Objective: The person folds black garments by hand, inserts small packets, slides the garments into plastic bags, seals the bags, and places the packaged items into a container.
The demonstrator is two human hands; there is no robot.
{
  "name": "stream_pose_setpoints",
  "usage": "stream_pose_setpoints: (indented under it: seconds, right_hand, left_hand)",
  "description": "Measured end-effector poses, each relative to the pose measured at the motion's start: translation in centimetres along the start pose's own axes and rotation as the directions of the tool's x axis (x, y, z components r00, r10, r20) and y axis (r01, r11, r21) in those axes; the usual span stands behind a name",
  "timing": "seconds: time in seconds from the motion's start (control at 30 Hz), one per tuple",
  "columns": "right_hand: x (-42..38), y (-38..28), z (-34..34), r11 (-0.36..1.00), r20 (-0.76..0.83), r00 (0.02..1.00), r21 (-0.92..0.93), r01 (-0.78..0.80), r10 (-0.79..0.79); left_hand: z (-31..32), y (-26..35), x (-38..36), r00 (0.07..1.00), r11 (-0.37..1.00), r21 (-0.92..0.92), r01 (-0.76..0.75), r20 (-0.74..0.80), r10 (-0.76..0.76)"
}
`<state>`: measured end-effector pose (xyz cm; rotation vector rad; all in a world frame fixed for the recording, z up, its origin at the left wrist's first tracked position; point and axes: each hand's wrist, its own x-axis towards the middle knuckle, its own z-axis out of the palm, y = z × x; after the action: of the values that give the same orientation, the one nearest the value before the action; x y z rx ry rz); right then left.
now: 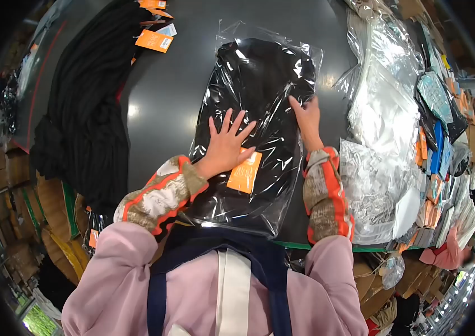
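A folded black garment (265,73) lies in a clear plastic bag (311,53) on the dark table, straight in front of me. My left hand (226,147) rests flat on the bag with its fingers spread. Under its heel, an orange hang tag (244,175) with pale print shows through the plastic. At the bag's right side is my right hand (308,120), thumb and fingers apart, touching the edge. Its fingers are partly foreshortened.
A heap of black garments (89,101) with orange tags (154,41) covers the table's left side. To the right lies a stack of clear plastic bags (386,106). Beyond it are blue and orange packets. Cardboard pieces (58,224) stand below the table at left.
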<state>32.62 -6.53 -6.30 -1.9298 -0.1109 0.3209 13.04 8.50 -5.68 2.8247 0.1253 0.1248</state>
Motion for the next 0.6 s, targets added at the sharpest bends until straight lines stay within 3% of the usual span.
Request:
stream_pose_setpoints:
  seconds: [0.1,0.17,0.2,0.23,0.27,0.3,0.33,0.37,0.4,0.43,0.47,0.5,0.53,0.57,0.6]
  right_hand:
    - [-0.4,-0.1,1.6,0.924,0.229,0.971,0.381,-0.031,-0.061]
    - [-5.6,-8.1,1.7,0.849,0.239,0.953,0.528,0.033,-0.185]
    - [-7.4,-10.3,2.5,0.848,0.197,0.923,0.492,0.198,-0.330]
    - [-8.7,-12.0,3.3,0.823,0.164,0.872,0.447,0.352,-0.462]
    - [-9.0,-13.5,3.9,0.871,0.272,0.853,0.353,0.341,-0.445]
    - [-9.2,-14.8,4.4,0.906,0.376,0.828,0.254,0.339,-0.415]
    - [-8.0,-16.1,5.3,0.918,0.458,0.795,0.202,0.341,-0.397]
    - [-5.8,-17.3,6.5,0.925,0.536,0.757,0.149,0.350,-0.373]
    - [-3.8,-15.7,8.5,0.946,0.570,0.757,0.251,0.208,-0.318]
    - [-2.9,-13.6,9.4,0.947,0.558,0.768,0.247,0.206,-0.313]
    - [-2.5,-12.3,9.8,0.948,0.544,0.781,0.244,0.203,-0.308]
    - [-3.1,-10.3,9.0,0.902,0.509,0.753,0.128,0.413,-0.417]
    - [-4.7,-8.8,7.1,0.805,0.490,0.702,-0.001,0.594,-0.517]
    - [-7.1,-8.1,4.9,0.756,0.463,0.714,-0.133,0.641,-0.524]
    - [-9.8,-7.4,2.8,0.694,0.440,0.724,-0.264,0.670,-0.531]
  left_hand:
    - [-0.4,-0.3,-1.3,0.994,0.996,-0.091,-0.017,0.107,0.026]
    - [-0.2,-1.0,-1.6,0.986,0.950,-0.309,0.037,0.168,0.016]
    - [0.8,-1.2,-1.6,0.985,0.708,-0.691,0.144,0.169,-0.036]
    - [1.9,-0.9,-1.8,0.977,0.308,-0.927,0.213,0.197,-0.081]
    - [0.0,0.5,-1.5,0.943,-0.122,-0.936,0.332,0.332,0.017]
    - [-3.1,2.3,-0.8,0.901,-0.513,-0.745,0.426,0.403,0.162]
    - [-4.4,3.5,0.2,0.904,-0.645,-0.686,0.336,0.427,0.017]
    - [-3.2,2.6,0.4,0.963,-0.673,-0.702,0.232,0.264,0.056]
    - [-1.9,1.5,0.1,0.900,-0.748,-0.589,0.305,0.436,0.024]
    - [-0.5,0.5,-0.1,0.806,-0.826,-0.459,0.327,0.592,-0.010]
    - [-2.8,0.1,-0.8,0.765,-0.756,-0.531,0.382,0.641,-0.063]
    - [-2.5,-0.9,-2.3,0.839,-0.547,-0.765,0.340,0.510,-0.191]
    - [-2.2,-2.0,-4.0,0.872,-0.427,-0.850,0.308,0.432,-0.231]
    - [-2.0,-3.1,-5.6,0.897,-0.296,-0.916,0.269,0.351,-0.270]
    - [-2.0,-4.3,-7.5,0.792,-0.654,-0.674,0.343,0.582,-0.184]
